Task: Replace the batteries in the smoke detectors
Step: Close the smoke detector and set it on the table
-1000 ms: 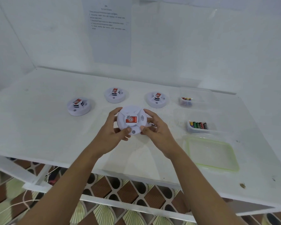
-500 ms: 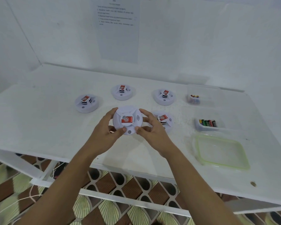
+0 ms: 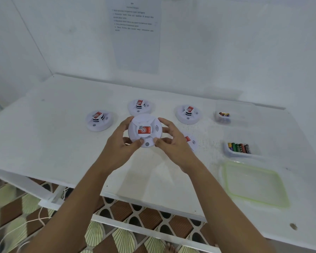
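Observation:
I hold a round white smoke detector [image 3: 145,130] with a red label above the white table [image 3: 53,143]. My left hand [image 3: 117,143] grips its left rim and my right hand [image 3: 173,141] grips its right rim, thumbs on the near edge. Three more detectors stand on the table: one at the left [image 3: 98,120], one behind the held one [image 3: 139,106], one at the back right [image 3: 188,114]. Another detector [image 3: 191,141] lies partly hidden behind my right hand. A small tray [image 3: 233,153] holds several coloured batteries [image 3: 239,147].
A clear tub [image 3: 232,114] at the back right holds a few batteries. A green-rimmed clear lid [image 3: 254,183] lies at the near right. A printed sheet [image 3: 135,33] hangs on the wall. The table's front edge runs under my forearms.
The view has shifted slightly, so the scene sits lower left in frame. Both hands keep hold of the detector; it has turned a little between them.

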`<move>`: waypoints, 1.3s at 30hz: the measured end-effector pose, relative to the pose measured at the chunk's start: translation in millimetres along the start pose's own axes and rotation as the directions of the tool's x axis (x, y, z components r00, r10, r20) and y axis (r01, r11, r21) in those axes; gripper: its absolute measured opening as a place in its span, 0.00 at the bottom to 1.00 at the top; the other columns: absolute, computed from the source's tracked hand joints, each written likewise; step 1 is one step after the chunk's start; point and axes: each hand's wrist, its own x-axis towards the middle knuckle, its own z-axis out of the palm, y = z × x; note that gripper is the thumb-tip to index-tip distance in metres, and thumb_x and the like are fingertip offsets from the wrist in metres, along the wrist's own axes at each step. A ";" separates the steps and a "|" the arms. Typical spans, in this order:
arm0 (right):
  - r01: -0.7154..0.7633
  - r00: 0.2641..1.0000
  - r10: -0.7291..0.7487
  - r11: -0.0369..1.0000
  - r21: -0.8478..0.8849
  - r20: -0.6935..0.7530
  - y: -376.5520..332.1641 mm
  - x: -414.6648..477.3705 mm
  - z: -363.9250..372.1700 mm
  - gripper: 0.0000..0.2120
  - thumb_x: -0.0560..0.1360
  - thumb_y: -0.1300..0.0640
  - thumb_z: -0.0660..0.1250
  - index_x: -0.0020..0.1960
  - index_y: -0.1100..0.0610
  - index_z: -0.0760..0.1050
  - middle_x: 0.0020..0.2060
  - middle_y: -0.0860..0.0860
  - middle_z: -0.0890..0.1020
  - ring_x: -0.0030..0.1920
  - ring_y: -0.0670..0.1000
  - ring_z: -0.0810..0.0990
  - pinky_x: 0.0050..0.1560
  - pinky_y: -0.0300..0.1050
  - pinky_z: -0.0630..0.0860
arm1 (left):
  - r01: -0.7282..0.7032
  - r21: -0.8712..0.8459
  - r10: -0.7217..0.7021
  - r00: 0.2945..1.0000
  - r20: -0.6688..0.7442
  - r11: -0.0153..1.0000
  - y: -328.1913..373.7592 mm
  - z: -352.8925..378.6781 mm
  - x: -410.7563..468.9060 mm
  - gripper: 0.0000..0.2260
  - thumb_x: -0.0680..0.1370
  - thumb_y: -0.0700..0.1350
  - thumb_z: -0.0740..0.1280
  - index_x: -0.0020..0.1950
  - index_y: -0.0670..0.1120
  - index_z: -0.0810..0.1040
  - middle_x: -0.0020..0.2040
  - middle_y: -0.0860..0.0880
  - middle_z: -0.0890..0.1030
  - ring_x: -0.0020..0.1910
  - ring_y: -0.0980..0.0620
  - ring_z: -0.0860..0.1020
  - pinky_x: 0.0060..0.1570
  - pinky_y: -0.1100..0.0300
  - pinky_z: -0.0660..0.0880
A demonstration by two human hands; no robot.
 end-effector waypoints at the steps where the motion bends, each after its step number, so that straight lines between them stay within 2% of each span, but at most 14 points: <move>1: -0.001 1.000 0.001 1.000 0.001 0.002 -0.9 2.3 -3.2 0.27 0.79 0.59 0.70 0.73 0.43 0.66 0.63 0.46 0.78 0.55 0.51 0.84 0.56 0.44 0.82 | -0.001 0.001 0.001 1.000 -0.001 1.000 1.8 1.9 2.5 0.25 0.76 0.45 0.72 0.69 0.61 0.67 0.62 0.62 0.77 0.53 0.54 0.81 0.50 0.60 0.80; 5: 0.003 1.000 -0.003 1.000 0.002 0.016 -3.0 11.7 -18.1 0.27 0.80 0.59 0.70 0.74 0.43 0.66 0.64 0.49 0.77 0.55 0.53 0.84 0.60 0.47 0.81 | -0.006 0.007 0.006 1.000 -0.013 1.000 8.7 11.3 13.7 0.25 0.76 0.43 0.72 0.70 0.59 0.68 0.62 0.63 0.77 0.52 0.54 0.81 0.48 0.62 0.78; 10: 0.010 0.999 -0.009 0.999 -0.033 0.032 -3.8 22.5 -36.6 0.28 0.79 0.59 0.70 0.75 0.44 0.65 0.64 0.48 0.77 0.55 0.51 0.84 0.60 0.49 0.81 | -0.011 0.030 0.012 0.999 -0.042 0.999 17.1 24.6 25.7 0.27 0.76 0.43 0.72 0.65 0.66 0.66 0.59 0.70 0.75 0.53 0.56 0.81 0.48 0.63 0.78; 14: 0.004 0.998 -0.001 0.998 -0.056 0.059 -2.2 30.8 -45.5 0.28 0.79 0.59 0.69 0.75 0.43 0.64 0.65 0.49 0.77 0.54 0.50 0.84 0.60 0.47 0.81 | -0.013 0.053 0.017 0.997 -0.072 0.999 17.2 32.0 32.5 0.27 0.76 0.44 0.73 0.67 0.64 0.66 0.62 0.66 0.75 0.54 0.54 0.80 0.49 0.64 0.78; 18: -0.001 0.996 0.008 0.997 -0.080 0.085 0.3 35.0 -49.1 0.28 0.79 0.59 0.69 0.75 0.43 0.63 0.65 0.46 0.76 0.53 0.49 0.84 0.54 0.39 0.80 | 0.015 0.083 -0.006 0.994 -0.110 0.996 15.2 35.7 34.8 0.27 0.75 0.45 0.73 0.64 0.68 0.66 0.57 0.71 0.76 0.51 0.62 0.79 0.45 0.69 0.76; 23: -0.016 0.995 0.025 0.994 -0.106 0.092 5.7 40.2 -44.6 0.29 0.79 0.59 0.69 0.75 0.42 0.63 0.64 0.45 0.76 0.53 0.48 0.84 0.56 0.43 0.80 | 0.044 0.080 -0.033 0.990 -0.134 0.996 7.1 34.6 35.1 0.27 0.75 0.43 0.73 0.67 0.65 0.67 0.57 0.66 0.77 0.52 0.66 0.77 0.42 0.70 0.76; 26: -0.020 0.995 0.030 0.994 -0.111 0.090 8.1 43.2 -39.9 0.29 0.79 0.59 0.69 0.74 0.41 0.63 0.63 0.43 0.76 0.52 0.48 0.84 0.56 0.44 0.81 | 0.044 0.092 -0.031 0.990 -0.140 0.995 3.8 31.1 36.2 0.27 0.75 0.44 0.73 0.64 0.68 0.66 0.56 0.67 0.77 0.52 0.69 0.76 0.41 0.72 0.74; 28: -0.028 0.996 0.036 0.995 -0.101 0.084 9.1 45.2 -35.5 0.29 0.79 0.59 0.70 0.73 0.41 0.64 0.63 0.45 0.76 0.53 0.50 0.85 0.57 0.47 0.81 | 0.054 0.091 -0.040 0.988 -0.146 0.994 -0.2 26.7 36.8 0.27 0.74 0.45 0.74 0.65 0.66 0.66 0.57 0.67 0.77 0.53 0.69 0.76 0.43 0.70 0.74; 30: -0.035 0.996 0.042 0.995 -0.095 0.080 9.5 47.5 -30.4 0.29 0.78 0.59 0.70 0.74 0.41 0.64 0.64 0.46 0.76 0.54 0.51 0.84 0.59 0.50 0.82 | 0.055 0.093 -0.040 0.987 -0.157 0.994 -4.5 21.2 38.1 0.26 0.73 0.46 0.75 0.67 0.60 0.68 0.58 0.65 0.77 0.53 0.68 0.76 0.46 0.70 0.73; 33: -0.033 0.996 0.040 0.995 -0.095 0.074 7.7 50.2 -20.2 0.29 0.79 0.60 0.69 0.74 0.42 0.64 0.64 0.48 0.77 0.54 0.52 0.84 0.59 0.51 0.82 | 0.043 0.098 -0.026 0.985 -0.171 0.994 -8.5 11.4 40.5 0.25 0.72 0.46 0.76 0.66 0.54 0.70 0.59 0.63 0.77 0.53 0.68 0.76 0.43 0.76 0.71; 39: -0.037 0.999 0.040 0.995 -0.089 0.030 2.6 53.6 5.3 0.28 0.78 0.59 0.70 0.72 0.39 0.65 0.63 0.47 0.77 0.53 0.51 0.85 0.59 0.51 0.82 | 0.029 0.102 -0.015 0.991 -0.135 0.994 -18.0 -17.0 46.0 0.26 0.71 0.47 0.77 0.65 0.54 0.70 0.59 0.62 0.77 0.52 0.67 0.76 0.42 0.75 0.72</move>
